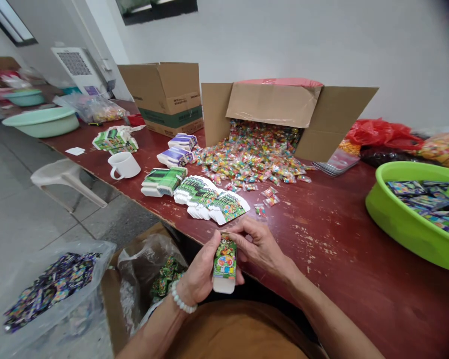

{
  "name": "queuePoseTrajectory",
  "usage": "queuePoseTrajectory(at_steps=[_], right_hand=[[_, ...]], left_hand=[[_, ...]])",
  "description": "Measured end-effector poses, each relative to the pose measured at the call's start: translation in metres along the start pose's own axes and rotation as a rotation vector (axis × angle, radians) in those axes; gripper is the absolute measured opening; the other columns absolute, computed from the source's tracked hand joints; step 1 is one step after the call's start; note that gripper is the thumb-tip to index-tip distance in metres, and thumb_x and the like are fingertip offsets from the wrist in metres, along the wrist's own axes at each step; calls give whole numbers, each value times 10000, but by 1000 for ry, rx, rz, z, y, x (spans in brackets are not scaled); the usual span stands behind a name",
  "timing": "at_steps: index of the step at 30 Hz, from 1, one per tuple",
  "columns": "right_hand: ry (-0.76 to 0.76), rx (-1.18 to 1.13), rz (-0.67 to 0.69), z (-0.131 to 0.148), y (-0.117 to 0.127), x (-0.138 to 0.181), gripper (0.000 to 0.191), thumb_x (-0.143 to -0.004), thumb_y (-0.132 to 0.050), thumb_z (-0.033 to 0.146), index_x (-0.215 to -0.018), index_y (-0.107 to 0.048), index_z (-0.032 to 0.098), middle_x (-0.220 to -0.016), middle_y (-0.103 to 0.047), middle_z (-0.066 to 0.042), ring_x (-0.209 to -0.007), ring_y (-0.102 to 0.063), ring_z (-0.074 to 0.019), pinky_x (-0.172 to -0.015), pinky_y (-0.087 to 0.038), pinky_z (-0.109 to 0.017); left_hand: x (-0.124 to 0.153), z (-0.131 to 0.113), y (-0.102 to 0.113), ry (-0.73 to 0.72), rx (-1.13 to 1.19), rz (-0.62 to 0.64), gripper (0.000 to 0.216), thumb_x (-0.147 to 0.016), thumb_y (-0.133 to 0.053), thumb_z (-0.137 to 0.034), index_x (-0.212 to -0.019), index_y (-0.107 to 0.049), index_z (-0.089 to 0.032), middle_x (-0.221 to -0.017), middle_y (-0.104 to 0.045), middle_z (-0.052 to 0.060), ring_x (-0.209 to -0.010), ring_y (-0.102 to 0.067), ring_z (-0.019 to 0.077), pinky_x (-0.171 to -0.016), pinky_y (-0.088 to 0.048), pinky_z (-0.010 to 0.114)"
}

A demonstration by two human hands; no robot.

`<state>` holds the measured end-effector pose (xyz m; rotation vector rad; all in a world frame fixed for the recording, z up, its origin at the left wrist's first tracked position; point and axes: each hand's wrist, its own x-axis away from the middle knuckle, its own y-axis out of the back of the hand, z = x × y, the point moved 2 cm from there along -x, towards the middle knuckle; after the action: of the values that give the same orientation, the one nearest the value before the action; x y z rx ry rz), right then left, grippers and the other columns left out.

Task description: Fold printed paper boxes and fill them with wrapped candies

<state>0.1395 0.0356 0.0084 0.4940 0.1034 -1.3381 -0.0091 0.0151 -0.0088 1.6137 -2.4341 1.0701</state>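
A small green printed box (225, 262) is gripped upright in my left hand (201, 269), its white flap at the lower end. My right hand (260, 244) has its fingers at the box's upper end; whether they pinch anything there is hidden. Just beyond my hands, flat green cartons (230, 207) lie fanned out on the table. Several wrapped candies (270, 200) are scattered to their right. Behind, a large heap of wrapped candies (247, 159) spills from a cardboard box (273, 102) lying on its side.
A green tub (407, 239) of packets stands right on the red table (322, 279). A white mug (124, 165), purple carton stacks (175, 156) and a closed-sided cardboard box (168, 94) are left. Below sit a plastic bag of packets (52, 289) and a white stool (65, 177).
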Motion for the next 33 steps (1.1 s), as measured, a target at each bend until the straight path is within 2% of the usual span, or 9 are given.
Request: queuePoseTrajectory(at_steps=[2,6,10,13,19,23,27,31,33], right_hand=[[-17,53,50,1,-3,0,175,-919,-570,303,-888,-713,207,-827,-679,-40,-764,-614,-163,-704,-470,-284],[-149,-17,69,-2,-7,-2,186,-915,-572,322,-838,-684,195,-849,-691,-34,-643,-610,-128,-601,-476,-248],[-234,-75,115,-5,-6,-6,178,-900,-582,325,-939,-678,180,-776,-669,-17,-546,-579,-103,-512,-452,-220],[-261,-136,106,-6,-4,-10,200,-876,-605,347,-818,-655,162,-697,-644,1,-558,-581,-105,-522,-453,-214],[-201,-85,64,-3,-2,-10,200,-883,-599,351,-811,-663,176,-702,-659,-9,-552,-585,-121,-535,-467,-240],[-24,-18,150,7,-4,-2,223,-938,-540,329,-799,-662,203,-950,-704,-47,-799,-632,-157,-748,-494,-288],[74,29,152,7,-6,6,180,-951,-521,321,-849,-629,219,-1044,-675,-57,-949,-609,-172,-844,-473,-305],[-10,231,219,-23,10,-4,245,-970,-470,311,-869,-672,217,-902,-670,-38,-876,-612,-168,-810,-476,-291],[-126,447,35,-47,32,-17,193,-930,-515,263,-994,-683,192,-1006,-663,-78,-914,-615,-189,-838,-477,-311]], left_hand=[[-2,3,0,33,26,-44,583,-876,-438,-651,-1173,-560,-164,-739,-683,55,-438,-595,151,-411,-467,258],[-6,4,0,-47,-3,-99,609,-868,-434,-666,-1189,-579,-169,-638,-656,29,-412,-575,140,-388,-437,225],[-7,4,0,-36,-60,-93,690,-857,-351,-728,-959,-656,-118,-588,-636,49,-394,-557,133,-378,-407,218],[-8,6,3,-62,-145,-85,729,-872,-280,-733,-787,-647,-109,-599,-639,73,-410,-556,122,-400,-404,214],[-7,7,7,-103,-214,-56,717,-879,-274,-725,-718,-628,-124,-576,-619,62,-411,-533,107,-409,-396,209],[-6,7,7,-76,-158,-70,671,-872,-322,-720,-977,-653,-146,-595,-620,33,-409,-534,117,-396,-409,216],[-9,11,8,-87,-130,-92,626,-887,-359,-683,-1249,-543,-207,-628,-615,4,-428,-556,124,-399,-427,214],[-9,24,5,-83,-66,-49,488,-887,-518,-558,-1256,-463,-243,-752,-647,2,-493,-595,123,-453,-445,218],[-3,33,4,-35,-15,-15,441,-860,-623,-446,-1212,-464,-233,-854,-674,28,-628,-654,143,-570,-485,237]])
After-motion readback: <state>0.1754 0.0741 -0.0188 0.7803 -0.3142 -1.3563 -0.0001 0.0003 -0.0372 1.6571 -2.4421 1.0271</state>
